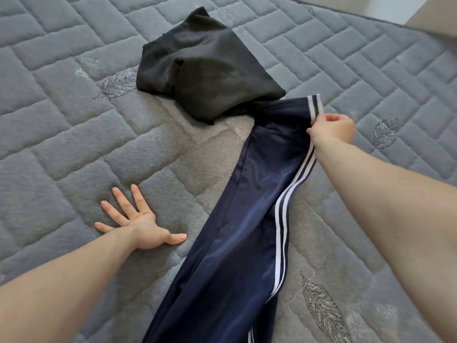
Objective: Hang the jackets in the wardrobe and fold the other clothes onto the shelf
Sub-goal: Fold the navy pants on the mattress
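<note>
Right hand [331, 128] pinches navy trousers [247, 219] cuff; left hand [138, 224] flat, fingers spread, on mattress [61, 144].

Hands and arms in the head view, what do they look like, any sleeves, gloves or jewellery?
Both arms are bare as far up the forearm as the frame shows: no sleeves come into view. The left hand and the right hand wear no gloves, and no rings, watch or bracelets show on the fingers or wrists. The fingernails on the left hand look short and unpainted.
</note>
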{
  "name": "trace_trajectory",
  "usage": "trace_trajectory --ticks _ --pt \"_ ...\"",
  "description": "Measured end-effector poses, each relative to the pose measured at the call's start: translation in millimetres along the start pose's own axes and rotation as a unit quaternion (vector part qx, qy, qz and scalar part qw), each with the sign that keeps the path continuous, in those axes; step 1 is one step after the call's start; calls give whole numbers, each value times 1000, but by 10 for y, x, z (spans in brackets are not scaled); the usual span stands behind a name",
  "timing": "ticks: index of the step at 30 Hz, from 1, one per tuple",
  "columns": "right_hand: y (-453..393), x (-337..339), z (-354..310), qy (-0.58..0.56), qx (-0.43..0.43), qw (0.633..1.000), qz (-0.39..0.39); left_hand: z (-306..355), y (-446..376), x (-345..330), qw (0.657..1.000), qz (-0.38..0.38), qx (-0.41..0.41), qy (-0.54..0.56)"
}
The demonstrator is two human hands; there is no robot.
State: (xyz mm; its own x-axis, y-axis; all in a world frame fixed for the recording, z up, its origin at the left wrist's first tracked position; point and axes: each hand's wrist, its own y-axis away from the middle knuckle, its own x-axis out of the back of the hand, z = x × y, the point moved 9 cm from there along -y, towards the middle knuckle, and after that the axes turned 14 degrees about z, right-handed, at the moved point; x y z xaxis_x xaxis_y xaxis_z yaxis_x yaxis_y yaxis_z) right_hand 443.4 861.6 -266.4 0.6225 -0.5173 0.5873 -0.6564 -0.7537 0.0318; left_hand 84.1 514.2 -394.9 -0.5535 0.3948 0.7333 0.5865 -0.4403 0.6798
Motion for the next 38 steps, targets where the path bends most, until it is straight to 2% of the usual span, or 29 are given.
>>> trace_trajectory --ticks 2,4,7,13,16,20,24,27,33,35,38 --pt "-31 -4 62 -120 -117 986 -17 0 0 6 1000 3 -1 -1" --pt "111 -1 202 -108 -151 980 -76 5 12 14 1000 8 -2 -3" --pt "506 249 625 62 -40 993 -92 12 46 42 1000 15 -11 -5" --pt "1702 841 1696 108 6 986 -129 -19 113 98 998 54 -40 -6" --pt "2129 1232 2126 132 -1 985 -108 -56 166 57 993 93 -77 -4" --pt "2753 1699 2470 87 -74 990 -83 -315 373 -155 971 170 -165 -16" --pt "3470 2105 2808 108 -112 979 -130 -800 747 -548 956 172 -235 -36" --pt "3839 2386 3070 132 -121 969 -173 -1176 1177 -806 952 161 -260 2" --pt "3985 2834 3387 94 -207 967 -112 -1876 2136 -1313 945 102 -290 115" --pt "4104 2871 3460 86 -232 959 -138 -2068 2400 -1456 952 79 -259 145" --pt "4413 3022 3560 73 -251 944 -199 -2338 2681 -1799 969 -17 -157 191"
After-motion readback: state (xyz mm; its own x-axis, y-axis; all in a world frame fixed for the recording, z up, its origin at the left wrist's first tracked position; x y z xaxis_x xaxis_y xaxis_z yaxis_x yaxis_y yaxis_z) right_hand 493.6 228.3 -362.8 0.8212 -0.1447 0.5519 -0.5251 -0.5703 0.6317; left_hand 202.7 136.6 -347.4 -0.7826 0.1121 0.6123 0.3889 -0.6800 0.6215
